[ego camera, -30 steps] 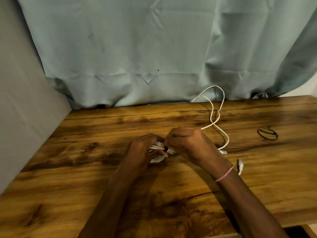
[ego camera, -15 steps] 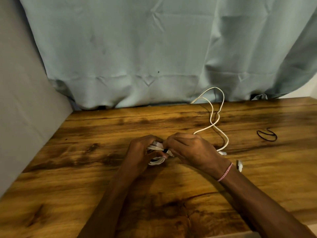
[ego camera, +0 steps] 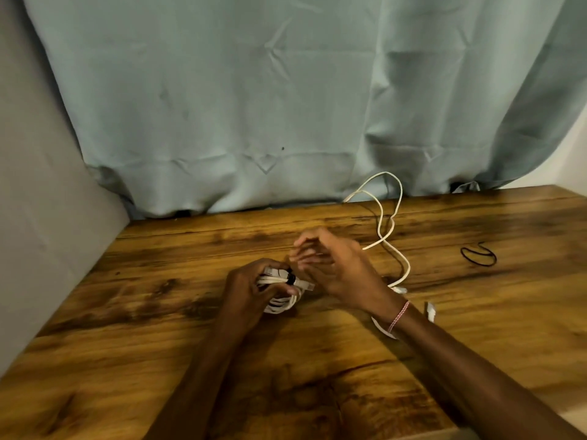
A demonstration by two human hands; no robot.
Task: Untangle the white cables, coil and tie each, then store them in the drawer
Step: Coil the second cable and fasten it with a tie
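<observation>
- Wooden table (ego camera: 158, 344) fills the lower view, dark grain streaks running across it, warm light on the near edge
- Behind it a pale blue-green curtain (ego camera: 222, 106) hangs creased down to the table's back edge; a grey panel (ego camera: 38, 217) closes off the left side, and a strip of white wall (ego camera: 575, 154) shows at far right
- Left hand (ego camera: 247, 287) sits mid-table, its grip curled tight round the coiled white cable (ego camera: 279, 308), which rests on the wood under the palm
- A black tie (ego camera: 289, 277) circles the coil by the thumb, with a plug end poking out to the right of it
- Right hand (ego camera: 336, 268) hangs just right of the coil, fingers spread and loosely bent, grip wide and holding nothing; it is blurred
- A red-and-white bracelet (ego camera: 398, 315) sits on that wrist
- The loose white cable (ego camera: 386, 223) arches up against the curtain, snakes down the table and passes under the right wrist; its white plug (ego camera: 431, 311) lies just right of the forearm
- A spare black band (ego camera: 478, 255) lies well apart at right
- Half a second ago the right fingers were pinched down on the coil at the tie; now they have come off and opened
- The left hand keeps its hold; loose cable and spare band have not moved
</observation>
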